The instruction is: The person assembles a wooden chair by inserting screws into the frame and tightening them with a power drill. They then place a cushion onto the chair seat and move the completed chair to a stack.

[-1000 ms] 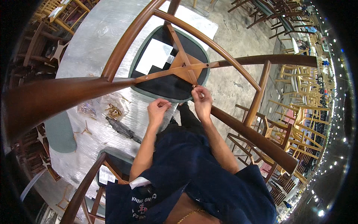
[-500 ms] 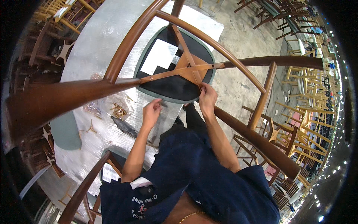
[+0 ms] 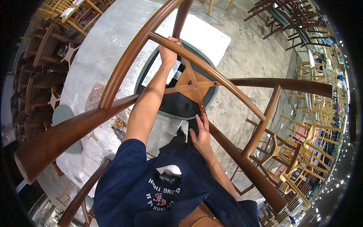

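A dark brown wooden chair [image 3: 124,72] stands upside down before me, its legs toward me. Under its frame lies the green-rimmed seat [image 3: 176,104], black underside up, with white paper on it. Lighter wooden cross braces [image 3: 193,87] with a triangular block span the seat. My left hand [image 3: 168,55] reaches across to the far end of a brace beside the far leg, fingers curled; what they hold is hidden. Close to the near end of a brace, my right hand [image 3: 201,136] has its fingers stretched out at the seat's edge and nearby leg.
Plastic film covers the table [image 3: 98,49]. Left of me lie a pile of screws [image 3: 120,124], a dark tool [image 3: 118,133] partly behind my arm, and a green cushion [image 3: 68,130]. Another chair [image 3: 85,193] stands at lower left. Stacked chairs [image 3: 310,151] fill the right.
My left hand has moved from the near seat edge to the far brace end. My right hand has drawn back slightly and its fingers have straightened. The chair appears lower in view.
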Motion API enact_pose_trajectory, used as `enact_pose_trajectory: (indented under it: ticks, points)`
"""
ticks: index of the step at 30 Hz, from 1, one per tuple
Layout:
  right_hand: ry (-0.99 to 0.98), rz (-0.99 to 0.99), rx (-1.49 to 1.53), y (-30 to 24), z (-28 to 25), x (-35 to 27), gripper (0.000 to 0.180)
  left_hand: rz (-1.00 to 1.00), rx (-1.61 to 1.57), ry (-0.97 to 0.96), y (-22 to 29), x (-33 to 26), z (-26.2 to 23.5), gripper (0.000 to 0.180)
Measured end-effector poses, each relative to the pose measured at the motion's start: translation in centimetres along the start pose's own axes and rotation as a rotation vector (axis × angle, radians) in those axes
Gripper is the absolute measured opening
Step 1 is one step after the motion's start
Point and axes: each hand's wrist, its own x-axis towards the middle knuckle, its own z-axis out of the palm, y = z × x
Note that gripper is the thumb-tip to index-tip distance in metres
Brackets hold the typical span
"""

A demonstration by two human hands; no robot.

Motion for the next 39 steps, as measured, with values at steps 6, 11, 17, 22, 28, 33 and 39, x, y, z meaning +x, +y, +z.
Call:
enact_pose_trajectory:
  ticks: [6,11,17,22,28,33,39]
  points:
    - [-0.086,-0.098,-0.011,-1.0,-0.7,0.5,0.061,0.215,0.421,-0.214,-2.1,1.3,-0.7,0.022]
    - [-0.156,-0.046,-0.034,-0.9,-0.8,-0.4,0.052,0.375,0.219,-0.077,0.8,-1.6,1.6,0.012]
    - [-0.230,-0.121,-0.078,0.2,-0.6,-2.2,0.050,0.510,0.773,-0.055,0.8,-1.9,-4.7,0.024]
    - [-0.327,0.120,0.080,1.8,0.0,-3.5,0.044,0.236,0.235,-0.049,3.7,-15.8,-7.7,0.024]
    - [-0.428,0.247,0.199,2.8,0.5,-4.2,0.041,-0.324,0.590,0.289,-2.7,-29.9,-22.9,0.020]
    - [-0.456,0.305,0.206,7.5,-0.4,-5.2,0.037,-0.137,0.723,0.156,-5.2,-28.8,-26.7,0.019]
    - [-0.004,0.679,0.525,17.2,-2.4,-11.0,0.036,-0.892,-0.481,-0.222,5.7,-27.1,-19.7,0.025]
